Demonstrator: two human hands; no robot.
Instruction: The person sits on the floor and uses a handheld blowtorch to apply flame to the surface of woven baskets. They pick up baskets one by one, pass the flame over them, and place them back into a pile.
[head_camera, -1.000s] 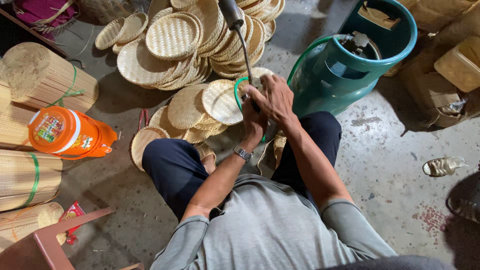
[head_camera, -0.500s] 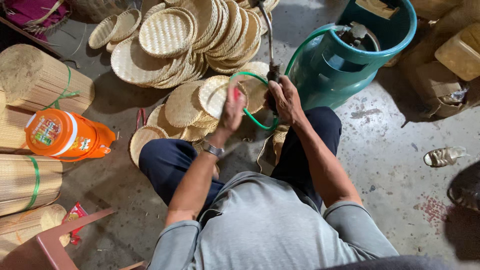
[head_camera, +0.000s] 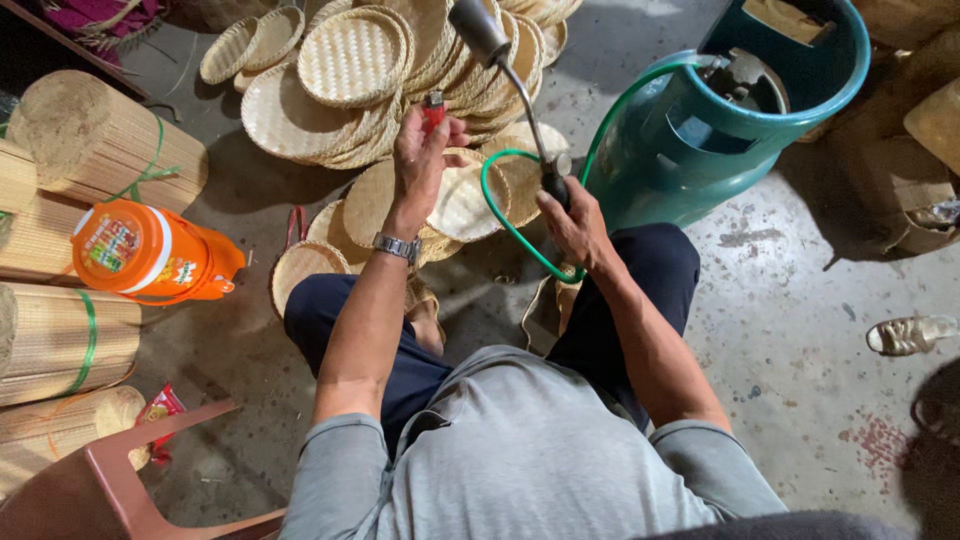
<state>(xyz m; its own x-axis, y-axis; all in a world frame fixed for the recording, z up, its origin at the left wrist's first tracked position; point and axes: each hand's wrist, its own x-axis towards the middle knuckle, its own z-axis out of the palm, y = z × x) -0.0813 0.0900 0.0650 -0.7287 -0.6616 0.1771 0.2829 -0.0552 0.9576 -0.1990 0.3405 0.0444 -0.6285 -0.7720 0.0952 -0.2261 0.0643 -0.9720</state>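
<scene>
Near the top middle of the frame, the left hand is raised with its fingers closed around a small red lighter, whose top pokes out above the fingertips. Just right of it, at the centre, the right hand is wrapped around the lower grip of a gas torch; the torch's thin metal stem runs up and left to a dark nozzle at the top edge, close beside the lighter. A green hose loops from the torch grip down past the right wrist and arcs up toward the teal gas cylinder standing at the upper right. A metal watch sits on the left wrist. Behind both hands, a heap of round woven trays spreads across the upper middle of the floor. Rolled bamboo mats tied with green bands line the left edge, with an orange plastic jug lying on its side beside them.
</scene>
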